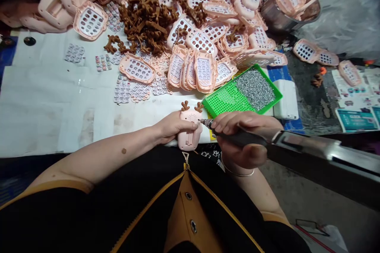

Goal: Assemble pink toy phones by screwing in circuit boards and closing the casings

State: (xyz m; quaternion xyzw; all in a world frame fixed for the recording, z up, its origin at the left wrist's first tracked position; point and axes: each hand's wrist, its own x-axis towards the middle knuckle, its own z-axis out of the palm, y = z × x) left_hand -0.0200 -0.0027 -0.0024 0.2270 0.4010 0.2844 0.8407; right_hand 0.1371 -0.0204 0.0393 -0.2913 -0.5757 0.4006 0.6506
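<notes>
A pink plastic toy casing (190,136) with brown antlers lies back side up at the table's front edge. My left hand (175,126) is closed on its left side, the thumb across its back. My right hand (240,134) is wrapped round a dark and silver power screwdriver (267,138), whose tip meets the casing near its upper right corner. Just beyond my right hand, a green perforated tray (227,104) holds a heap of small silver screws (255,89).
Pink casing halves (204,67) and brown antler pieces (145,19) are piled at the back. Small keypad sheets (121,89) lie left of centre. A metal pot (274,12) with pink parts stands at the back right, near clear plastic film (344,19).
</notes>
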